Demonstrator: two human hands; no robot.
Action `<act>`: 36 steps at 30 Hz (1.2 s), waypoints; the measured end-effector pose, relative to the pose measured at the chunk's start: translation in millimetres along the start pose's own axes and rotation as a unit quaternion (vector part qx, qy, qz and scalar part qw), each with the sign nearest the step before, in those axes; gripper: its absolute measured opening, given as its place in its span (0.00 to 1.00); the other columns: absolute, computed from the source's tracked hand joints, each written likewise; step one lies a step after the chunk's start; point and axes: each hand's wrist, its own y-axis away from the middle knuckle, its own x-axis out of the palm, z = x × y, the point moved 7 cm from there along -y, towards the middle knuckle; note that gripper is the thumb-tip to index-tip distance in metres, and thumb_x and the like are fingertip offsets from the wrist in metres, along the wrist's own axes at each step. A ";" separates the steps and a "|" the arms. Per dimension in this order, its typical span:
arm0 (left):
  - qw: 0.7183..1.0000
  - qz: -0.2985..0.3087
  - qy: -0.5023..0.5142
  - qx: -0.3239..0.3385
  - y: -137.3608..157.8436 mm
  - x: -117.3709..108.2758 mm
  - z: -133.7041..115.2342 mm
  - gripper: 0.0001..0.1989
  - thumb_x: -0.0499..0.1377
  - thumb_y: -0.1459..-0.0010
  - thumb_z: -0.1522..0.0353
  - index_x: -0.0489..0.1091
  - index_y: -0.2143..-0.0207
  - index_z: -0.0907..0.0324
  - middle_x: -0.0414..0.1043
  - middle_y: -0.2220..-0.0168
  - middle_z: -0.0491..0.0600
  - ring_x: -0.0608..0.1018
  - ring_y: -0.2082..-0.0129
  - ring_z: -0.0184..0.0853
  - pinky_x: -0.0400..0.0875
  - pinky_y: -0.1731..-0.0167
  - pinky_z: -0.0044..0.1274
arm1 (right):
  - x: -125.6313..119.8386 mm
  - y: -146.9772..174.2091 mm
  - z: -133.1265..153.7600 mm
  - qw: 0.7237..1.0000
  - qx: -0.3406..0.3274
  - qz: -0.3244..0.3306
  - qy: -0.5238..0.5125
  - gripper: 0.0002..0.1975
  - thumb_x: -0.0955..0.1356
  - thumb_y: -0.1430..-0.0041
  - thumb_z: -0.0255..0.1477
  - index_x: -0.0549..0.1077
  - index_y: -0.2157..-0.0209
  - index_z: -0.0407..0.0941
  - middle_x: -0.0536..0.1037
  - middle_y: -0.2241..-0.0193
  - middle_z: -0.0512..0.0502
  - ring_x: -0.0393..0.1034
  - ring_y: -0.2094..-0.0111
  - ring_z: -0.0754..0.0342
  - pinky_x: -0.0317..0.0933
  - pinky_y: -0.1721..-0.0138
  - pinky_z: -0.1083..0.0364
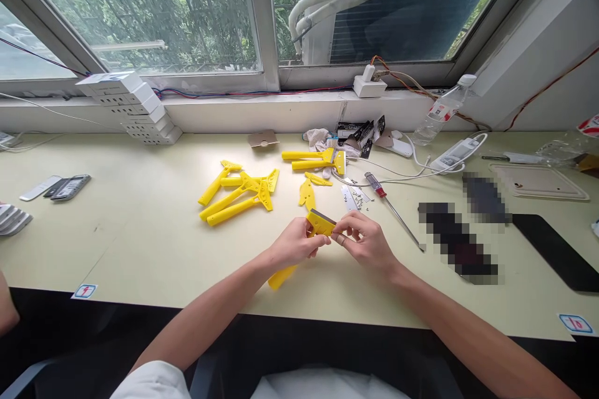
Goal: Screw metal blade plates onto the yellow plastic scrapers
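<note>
A yellow scraper (319, 222) is held over the table, its wide head raised with a dark strip along the top edge. My left hand (296, 242) is closed around it just below the head, and the handle sticks out beneath toward the table's front edge. My right hand (369, 242) pinches the right end of the head between thumb and fingers; what lies under those fingertips is hidden. Just beyond the hands lie loose yellow scraper parts (307, 194), flat metal plates (349, 198) and several small screws (364, 204). A screwdriver (377, 186) with a red and clear handle lies to the right.
Several yellow scraper handles (241, 201) lie piled at left. Two scrapers with metal-edged heads (340, 163) rest farther back. White boxes (133, 106) are stacked by the window. A plastic bottle (442, 112), power strip (456, 154), cables and a black phone-like slab (556, 249) occupy the right.
</note>
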 end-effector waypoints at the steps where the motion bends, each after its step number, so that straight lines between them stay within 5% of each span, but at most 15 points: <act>1: 1.000 0.002 -0.001 -0.003 0.0 0.1 0.3 0.11 0.65 0.39 0.61 0.75 0.65 0.61 0.67 0.77 0.42 0.68 0.79 0.28 0.63 0.77 0.23 | 0.5 0.0 -0.8 1.000 0.006 0.003 -0.003 0.05 0.73 0.35 0.27 0.79 0.66 0.50 0.77 0.65 0.46 0.68 0.66 0.51 0.63 0.65 0.49; 10: 0.999 0.024 0.016 -0.019 0.3 5.0 7.1 0.11 0.67 0.40 0.62 0.76 0.64 0.62 0.66 0.79 0.42 0.67 0.80 0.28 0.60 0.77 0.23 | 6.7 -1.8 -24.0 0.985 0.123 0.055 -0.111 0.11 0.75 0.41 0.32 0.71 0.59 0.49 0.72 0.61 0.49 0.65 0.63 0.52 0.62 0.61 0.52; 16: 0.991 0.024 0.120 -0.047 -7.0 3.7 14.9 0.13 0.71 0.45 0.63 0.78 0.64 0.64 0.73 0.70 0.46 0.68 0.79 0.25 0.61 0.77 0.22 | 5.5 -3.4 -30.9 0.985 0.115 0.035 -0.120 0.16 0.77 0.42 0.37 0.71 0.58 0.49 0.72 0.59 0.48 0.69 0.58 0.50 0.66 0.57 0.52; 20: 0.977 -0.016 0.194 -0.083 -9.7 -5.0 21.8 0.13 0.72 0.47 0.65 0.78 0.62 0.64 0.77 0.63 0.50 0.67 0.79 0.22 0.60 0.78 0.20 | -29.4 -13.6 -48.8 0.992 0.111 -0.029 -0.057 0.17 0.74 0.37 0.44 0.72 0.54 0.48 0.74 0.63 0.47 0.69 0.63 0.50 0.66 0.62 0.52; 22: 0.970 -0.039 0.221 -0.096 -9.6 -9.4 24.3 0.13 0.72 0.47 0.67 0.77 0.62 0.64 0.78 0.62 0.51 0.68 0.78 0.22 0.63 0.77 0.20 | -63.0 -18.3 -62.5 0.986 0.111 -0.095 0.077 0.16 0.72 0.36 0.42 0.73 0.53 0.48 0.76 0.60 0.44 0.70 0.63 0.48 0.65 0.61 0.50; 24: 0.964 -0.060 0.238 -0.104 -9.3 -12.6 26.0 0.13 0.73 0.47 0.68 0.76 0.62 0.64 0.77 0.62 0.50 0.69 0.78 0.22 0.66 0.76 0.20 | -96.2 -19.3 -78.3 0.946 0.139 -0.149 0.251 0.17 0.71 0.37 0.41 0.74 0.51 0.47 0.78 0.54 0.39 0.71 0.59 0.44 0.62 0.60 0.48; 26: 0.961 -0.069 0.248 -0.103 -9.5 -13.6 26.9 0.13 0.72 0.47 0.69 0.76 0.61 0.64 0.77 0.61 0.50 0.70 0.77 0.22 0.66 0.76 0.19 | -115.3 -17.9 -103.2 0.917 0.220 -0.123 0.309 0.22 0.72 0.38 0.42 0.74 0.47 0.47 0.80 0.54 0.38 0.72 0.60 0.42 0.60 0.62 0.49; 29: 0.960 -0.068 0.254 -0.098 -10.6 -12.7 28.8 0.12 0.71 0.45 0.69 0.76 0.60 0.64 0.78 0.60 0.51 0.71 0.78 0.22 0.66 0.76 0.18 | -123.1 -16.8 -125.6 0.922 0.272 -0.057 0.269 0.17 0.71 0.39 0.37 0.78 0.51 0.46 0.81 0.64 0.41 0.73 0.62 0.44 0.60 0.62 0.49; 32: 0.958 -0.071 0.262 -0.094 -12.0 -12.9 32.3 0.14 0.71 0.45 0.69 0.76 0.57 0.64 0.79 0.59 0.52 0.71 0.78 0.22 0.67 0.77 0.18 | -127.7 -18.5 -124.1 0.945 0.267 -0.066 0.178 0.14 0.70 0.40 0.35 0.79 0.55 0.45 0.80 0.67 0.44 0.72 0.67 0.49 0.60 0.66 0.51; 34: 0.956 -0.073 0.266 -0.095 -12.7 -13.3 34.5 0.15 0.71 0.45 0.69 0.76 0.56 0.63 0.79 0.58 0.53 0.71 0.78 0.22 0.66 0.78 0.18 | -130.9 -19.9 -116.3 0.962 0.250 -0.106 0.014 0.15 0.72 0.43 0.37 0.77 0.56 0.46 0.77 0.70 0.48 0.65 0.75 0.54 0.56 0.73 0.52; 36: 0.956 -0.074 0.269 -0.094 -13.2 -13.6 34.9 0.16 0.71 0.46 0.69 0.76 0.56 0.64 0.79 0.58 0.53 0.71 0.78 0.22 0.65 0.78 0.18 | -134.3 -21.3 -104.4 0.950 0.211 -0.146 -0.175 0.18 0.73 0.47 0.36 0.74 0.55 0.48 0.74 0.72 0.52 0.57 0.80 0.57 0.50 0.77 0.54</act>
